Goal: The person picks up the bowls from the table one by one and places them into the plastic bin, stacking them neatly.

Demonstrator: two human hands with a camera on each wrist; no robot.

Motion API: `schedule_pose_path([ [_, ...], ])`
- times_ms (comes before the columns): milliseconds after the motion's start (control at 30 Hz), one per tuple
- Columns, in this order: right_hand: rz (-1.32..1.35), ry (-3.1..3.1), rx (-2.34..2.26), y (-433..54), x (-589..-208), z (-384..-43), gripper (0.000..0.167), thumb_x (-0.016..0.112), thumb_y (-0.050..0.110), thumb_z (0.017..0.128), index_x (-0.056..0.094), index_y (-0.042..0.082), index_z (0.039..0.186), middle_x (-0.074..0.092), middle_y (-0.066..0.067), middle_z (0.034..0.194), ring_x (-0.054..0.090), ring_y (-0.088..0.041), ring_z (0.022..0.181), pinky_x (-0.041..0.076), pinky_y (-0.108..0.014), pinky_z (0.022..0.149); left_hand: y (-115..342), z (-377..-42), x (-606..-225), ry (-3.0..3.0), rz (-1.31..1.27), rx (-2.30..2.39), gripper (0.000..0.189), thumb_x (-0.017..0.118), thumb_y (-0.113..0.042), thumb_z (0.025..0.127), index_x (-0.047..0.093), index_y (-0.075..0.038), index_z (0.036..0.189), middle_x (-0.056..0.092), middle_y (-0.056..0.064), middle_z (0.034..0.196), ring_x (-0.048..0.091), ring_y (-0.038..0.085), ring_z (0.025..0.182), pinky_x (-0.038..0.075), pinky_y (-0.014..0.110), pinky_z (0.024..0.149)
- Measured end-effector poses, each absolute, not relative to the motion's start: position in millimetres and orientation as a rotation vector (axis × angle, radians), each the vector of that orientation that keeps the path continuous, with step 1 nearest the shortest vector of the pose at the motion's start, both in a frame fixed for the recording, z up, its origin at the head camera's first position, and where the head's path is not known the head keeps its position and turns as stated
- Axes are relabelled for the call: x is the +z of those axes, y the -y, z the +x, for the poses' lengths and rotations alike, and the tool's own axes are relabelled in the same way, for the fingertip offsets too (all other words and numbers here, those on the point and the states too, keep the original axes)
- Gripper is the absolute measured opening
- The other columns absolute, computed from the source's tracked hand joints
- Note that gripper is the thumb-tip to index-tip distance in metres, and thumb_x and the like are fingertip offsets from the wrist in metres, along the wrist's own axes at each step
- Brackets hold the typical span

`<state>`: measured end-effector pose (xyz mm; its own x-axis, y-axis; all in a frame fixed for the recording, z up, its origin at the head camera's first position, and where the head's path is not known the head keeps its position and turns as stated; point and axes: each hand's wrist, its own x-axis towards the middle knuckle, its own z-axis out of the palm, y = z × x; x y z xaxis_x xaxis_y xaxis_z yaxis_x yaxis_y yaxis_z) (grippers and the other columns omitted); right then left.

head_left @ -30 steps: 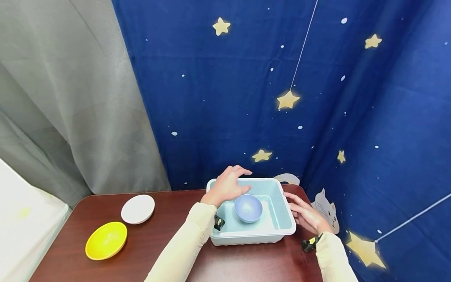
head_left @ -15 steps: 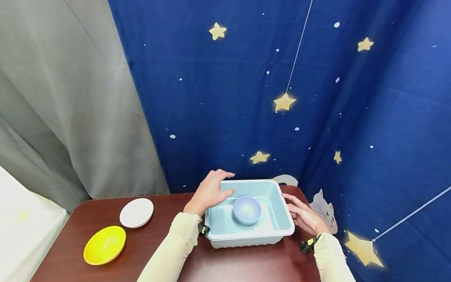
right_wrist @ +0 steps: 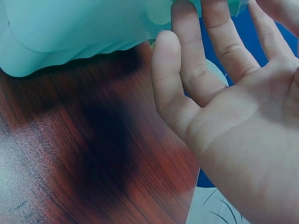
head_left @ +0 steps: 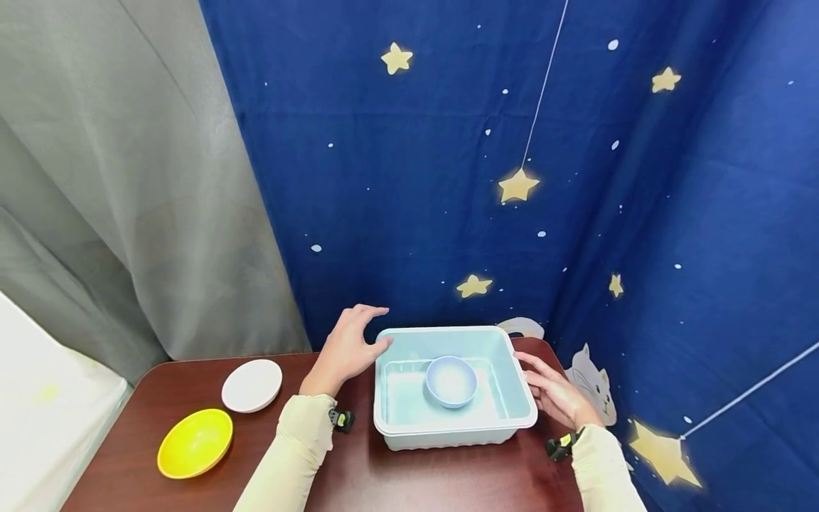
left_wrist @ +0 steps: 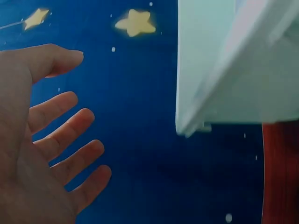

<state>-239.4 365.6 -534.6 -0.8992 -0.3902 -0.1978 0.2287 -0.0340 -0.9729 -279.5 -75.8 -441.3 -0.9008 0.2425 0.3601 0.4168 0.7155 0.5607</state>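
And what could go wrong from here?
The right hand is at the right rim of the tub; a push could slide it and shift the blue bowl inside. The tub also sits near the far edge of the table, so a backward nudge might overhang it. The left hand could knock the white bowl if it sweeps left.

The tub [head_left: 448, 439] holds a blue bowl [head_left: 451, 382]; right fingers [head_left: 537, 365] touch the tub.
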Motion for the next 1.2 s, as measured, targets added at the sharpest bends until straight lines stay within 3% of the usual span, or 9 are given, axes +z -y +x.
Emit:
schedule_pose_path([
  [267,-0.186,-1.822,-1.997,-365,-534,-239,0.054,0.044,0.021,0.11,0.025,0.019,0.16,0.065,0.001,0.138,0.067,-0.021,0.122,0.056,-0.043,0.097,99,-273,-440,2.639,-0.493,-0.926,0.056,0.076,-0.039,0.086,0.062,-0.024,0.138,0.059,0.001,0.14,0.049,0.028,0.134,0.046,0.053,0.109],
  [633,-0.173,-1.844,-2.022,-362,-537,-238,0.054,0.047,0.021,0.108,0.028,0.018,0.159,0.066,0.002,0.137,0.067,-0.018,0.122,0.056,-0.04,0.097,130,-260,-445,2.619,-0.446,-0.864,0.068,0.081,-0.04,0.082,0.059,-0.019,0.142,0.058,0.006,0.142,0.048,0.032,0.132,0.047,0.055,0.106],
  [1200,-0.183,-1.839,-2.042,-362,-538,-238,0.053,0.046,0.018,0.109,0.028,0.017,0.159,0.066,0.004,0.136,0.067,-0.017,0.121,0.055,-0.04,0.098,185,-249,-447,2.703,-0.273,-0.754,0.076,0.079,-0.048,0.085,0.051,-0.018,0.149,0.053,0.014,0.147,0.043,0.037,0.131,0.045,0.063,0.103],
])
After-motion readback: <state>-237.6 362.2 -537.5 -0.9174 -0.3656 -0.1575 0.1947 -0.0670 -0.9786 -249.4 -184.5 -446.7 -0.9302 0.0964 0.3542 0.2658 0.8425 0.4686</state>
